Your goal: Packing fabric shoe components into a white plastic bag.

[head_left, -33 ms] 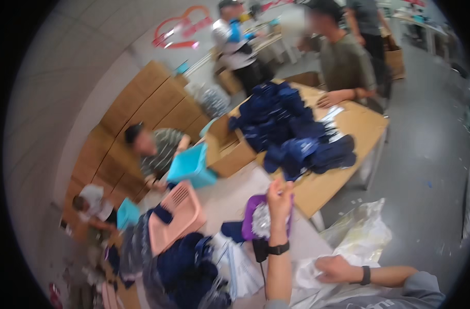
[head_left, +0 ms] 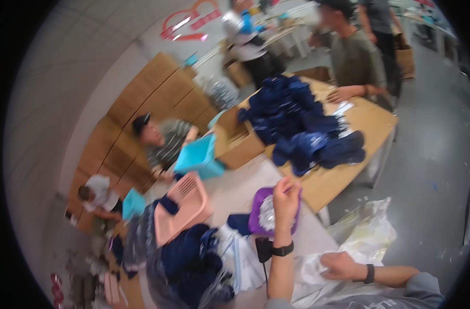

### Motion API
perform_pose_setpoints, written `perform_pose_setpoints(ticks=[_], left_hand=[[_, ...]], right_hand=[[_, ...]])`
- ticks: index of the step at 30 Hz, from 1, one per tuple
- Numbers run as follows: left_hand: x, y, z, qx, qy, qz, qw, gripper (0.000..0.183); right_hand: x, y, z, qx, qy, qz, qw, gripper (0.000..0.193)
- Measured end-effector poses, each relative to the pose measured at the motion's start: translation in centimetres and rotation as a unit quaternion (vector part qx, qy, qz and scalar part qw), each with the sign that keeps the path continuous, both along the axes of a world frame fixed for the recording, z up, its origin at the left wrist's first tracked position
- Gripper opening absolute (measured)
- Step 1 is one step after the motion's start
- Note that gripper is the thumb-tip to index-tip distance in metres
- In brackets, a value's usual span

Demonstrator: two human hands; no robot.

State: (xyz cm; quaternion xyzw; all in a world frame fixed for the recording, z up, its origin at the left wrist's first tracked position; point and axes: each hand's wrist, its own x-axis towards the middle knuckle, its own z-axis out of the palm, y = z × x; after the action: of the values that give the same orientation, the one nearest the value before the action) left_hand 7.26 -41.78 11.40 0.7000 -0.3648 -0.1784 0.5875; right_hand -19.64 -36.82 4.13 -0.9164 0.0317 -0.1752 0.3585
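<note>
My left hand (head_left: 286, 201) is raised over the purple basket (head_left: 253, 226), which holds small clear-white pieces. Its fingers are bent together, and what they pinch, if anything, is too small to make out. At the lower right, my right hand (head_left: 342, 266) is closed on crumpled white plastic (head_left: 309, 273), apparently a bag. Both wrists wear dark bands. A black box with a cord (head_left: 264, 250) sits beside my left wrist. Dark blue cloth (head_left: 238, 223) lies against the basket's left side.
Navy caps (head_left: 291, 110) are heaped on the wooden table (head_left: 371, 121) ahead, where a person's hand (head_left: 343, 93) rests. A cardboard box (head_left: 235, 141), blue bin (head_left: 201, 159) and pink basket (head_left: 194, 219) stand leftward. More navy items (head_left: 188, 262) lie near left. Other people work beyond.
The whole scene has shifted slightly to the right in the view. My left hand's fingers look more drawn together over the purple basket. My right hand stays closed at the white plastic.
</note>
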Motion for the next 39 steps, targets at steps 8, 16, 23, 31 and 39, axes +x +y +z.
perform_pose_setpoints(ticks=[8,16,23,31,39], left_hand=[[8.6,20.6,7.8,0.283,-0.346,0.359,0.819,0.06],[22.8,32.0,0.7,0.537,-0.225,0.405,0.706,0.112],[23.6,33.4,0.6,0.53,-0.177,0.408,0.722,0.105],[20.9,33.5,8.3,0.502,-0.238,0.351,0.754,0.07],[26.3,43.7,17.0,0.254,-0.239,0.624,0.699,0.064]], right_hand=[[0.7,0.0,0.3,-0.002,0.004,-0.034,0.999,0.03],[0.4,0.2,-0.6,-0.013,-0.001,-0.049,0.999,0.03],[1.0,0.6,-1.8,-0.026,-0.031,-0.083,0.996,0.03],[1.1,0.9,-2.5,-0.015,-0.028,-0.119,0.992,0.032],[1.8,1.1,-2.8,-0.014,-0.005,-0.155,0.988,0.03]])
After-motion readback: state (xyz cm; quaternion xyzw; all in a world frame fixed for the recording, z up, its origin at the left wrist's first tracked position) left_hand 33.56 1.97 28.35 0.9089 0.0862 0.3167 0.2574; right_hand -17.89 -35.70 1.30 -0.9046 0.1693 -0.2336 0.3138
